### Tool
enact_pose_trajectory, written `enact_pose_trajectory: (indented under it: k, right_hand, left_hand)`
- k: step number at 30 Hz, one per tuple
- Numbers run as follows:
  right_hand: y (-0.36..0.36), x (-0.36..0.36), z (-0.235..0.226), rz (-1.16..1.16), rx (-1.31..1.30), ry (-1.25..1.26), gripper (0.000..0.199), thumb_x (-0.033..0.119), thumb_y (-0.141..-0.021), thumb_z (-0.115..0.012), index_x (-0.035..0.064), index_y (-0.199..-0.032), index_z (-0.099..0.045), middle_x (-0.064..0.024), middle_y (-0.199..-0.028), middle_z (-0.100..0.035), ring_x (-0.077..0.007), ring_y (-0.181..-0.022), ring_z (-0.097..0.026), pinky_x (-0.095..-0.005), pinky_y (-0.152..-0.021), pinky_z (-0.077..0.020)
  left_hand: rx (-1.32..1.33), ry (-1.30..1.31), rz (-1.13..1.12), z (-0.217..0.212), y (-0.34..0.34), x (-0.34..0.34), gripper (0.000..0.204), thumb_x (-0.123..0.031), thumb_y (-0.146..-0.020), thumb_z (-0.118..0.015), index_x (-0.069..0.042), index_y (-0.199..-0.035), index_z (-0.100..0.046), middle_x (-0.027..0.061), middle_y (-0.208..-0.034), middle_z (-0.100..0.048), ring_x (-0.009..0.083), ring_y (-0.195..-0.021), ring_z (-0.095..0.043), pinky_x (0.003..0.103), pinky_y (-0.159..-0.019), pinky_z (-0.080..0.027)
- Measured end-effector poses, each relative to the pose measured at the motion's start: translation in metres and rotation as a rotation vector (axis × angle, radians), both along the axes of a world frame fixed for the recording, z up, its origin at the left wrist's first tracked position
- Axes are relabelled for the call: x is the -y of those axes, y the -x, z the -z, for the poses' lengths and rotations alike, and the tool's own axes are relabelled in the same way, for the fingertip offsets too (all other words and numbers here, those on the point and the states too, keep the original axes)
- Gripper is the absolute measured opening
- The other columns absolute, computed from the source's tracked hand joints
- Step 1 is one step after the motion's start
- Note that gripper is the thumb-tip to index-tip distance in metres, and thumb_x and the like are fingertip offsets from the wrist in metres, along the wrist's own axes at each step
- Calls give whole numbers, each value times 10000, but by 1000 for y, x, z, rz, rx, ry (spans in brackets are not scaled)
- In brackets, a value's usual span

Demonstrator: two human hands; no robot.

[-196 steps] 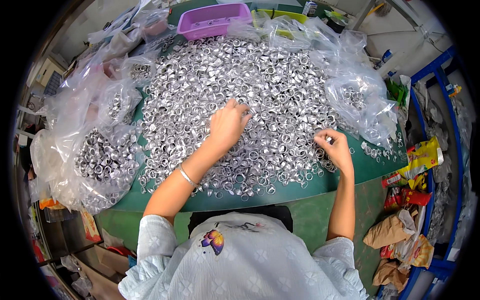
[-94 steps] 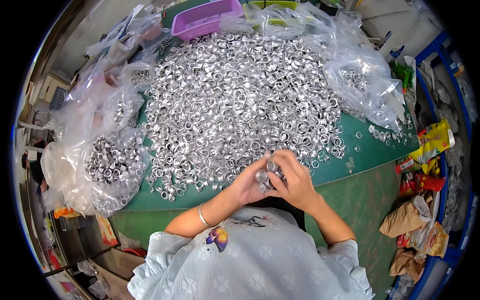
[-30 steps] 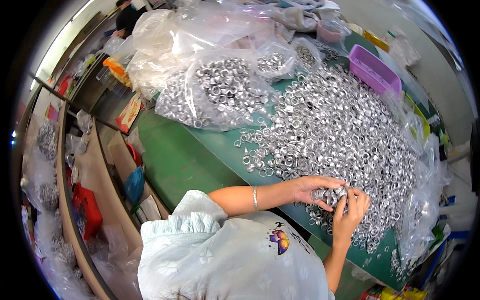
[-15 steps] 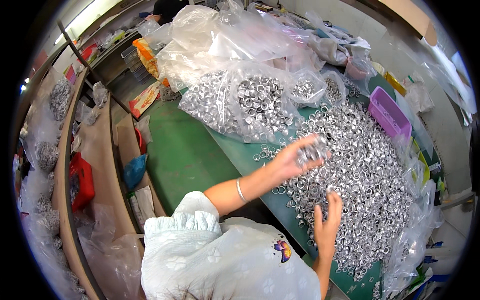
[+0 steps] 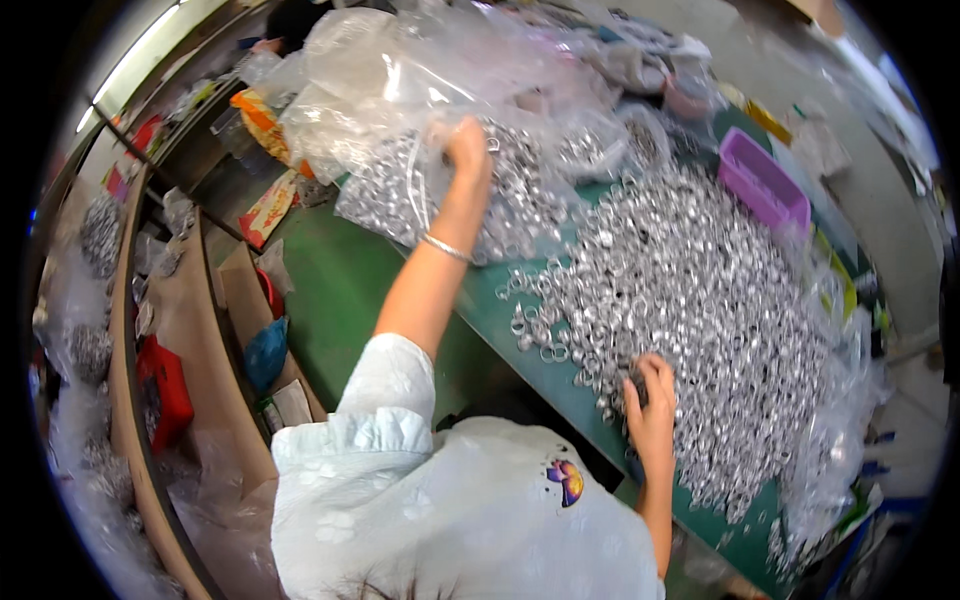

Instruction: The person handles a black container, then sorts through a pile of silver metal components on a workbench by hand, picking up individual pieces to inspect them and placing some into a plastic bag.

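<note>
A wide heap of small silvery metal rings (image 5: 700, 300) is spread over the green table (image 5: 555, 385). My left hand (image 5: 465, 150), with a bracelet at the wrist, reaches over a clear plastic bag (image 5: 515, 235) full of the same rings. Its fingers are bent and smeared by motion, so whether rings are still in them cannot be told. At the near-left edge of the heap rests my right hand (image 5: 652, 405). Its thumb and fingers are apart and curved, touching the rings, with nothing clearly gripped.
Large crumpled clear bags (image 5: 400, 60) pile up at the back. A purple plastic basket (image 5: 762, 180) stands beyond the heap on the right. On the left, wooden shelving (image 5: 195, 330) carries a red basket (image 5: 165, 390) and a blue bag (image 5: 266, 352). A person's dark sleeve (image 5: 292, 22) shows far back.
My left hand has swung from above the heap, where it held a bunch of rings, leftward and away to the filled bag. My right hand has stayed by the heap's edge.
</note>
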State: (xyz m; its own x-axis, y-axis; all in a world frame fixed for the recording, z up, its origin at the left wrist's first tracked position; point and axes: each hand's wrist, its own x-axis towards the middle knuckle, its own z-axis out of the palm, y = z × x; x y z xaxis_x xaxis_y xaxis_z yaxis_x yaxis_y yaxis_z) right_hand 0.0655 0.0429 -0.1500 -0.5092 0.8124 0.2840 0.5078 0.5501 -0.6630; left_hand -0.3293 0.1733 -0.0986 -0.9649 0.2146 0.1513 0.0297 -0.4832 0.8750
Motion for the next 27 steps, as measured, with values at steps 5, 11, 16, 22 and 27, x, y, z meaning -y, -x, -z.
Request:
enact_pose_trajectory:
  k: [5, 11, 16, 22, 27]
  right_hand:
    - [-3, 7, 4, 73, 248, -227, 508, 172, -720, -737, 2, -1148, -522, -167, -1245, -447, -362, -1194, -391, -468, -981, -285]
    - [-2, 4, 22, 211, 289, -306, 543, 196, -722, -740, 6, -1168, -497, -171, -1282, -419, -380, -1223, -359, -505, -985, -256]
    - [16, -4, 18, 231, 176, -377, 275, 103, -747, -691, 37, -1000, -604, -126, -1135, -510, -309, -1135, -447, -450, -924, -305]
    - [63, -31, 30, 51, 343, -412, 235, 76, -743, -617, 88, -978, -632, -66, -991, -542, -231, -965, -490, -394, -859, -339]
    - [76, -46, 32, -1, 507, -445, 192, 75, -744, -576, 102, -926, -631, -71, -933, -537, -235, -924, -492, -396, -859, -345]
  left_hand:
    - [-335, 626, -334, 12, 7, -6, 459, 30, -697, -502, 92, -1152, -480, 235, -1112, -533, 317, -989, -534, 379, -893, -413]
    - [-500, 321, 2, 22, 4, 5, 604, 22, -709, -463, 102, -1295, -343, 370, -1277, -361, 472, -1253, -296, 449, -1085, -203]
    - [-856, 339, 84, 15, -96, 48, 455, -8, -782, -548, 36, -1227, -462, 256, -1239, -473, 366, -1210, -406, 389, -1020, -316]
    - [-993, 471, 861, 76, -148, 123, 298, -12, -760, -655, -43, -1054, -621, 91, -1109, -574, 247, -1128, -509, 334, -941, -398]
    - [-1134, 946, 772, 89, -155, 174, 516, -197, -708, -763, -89, -1172, -565, 142, -1247, -445, 324, -1176, -402, 424, -944, -354]
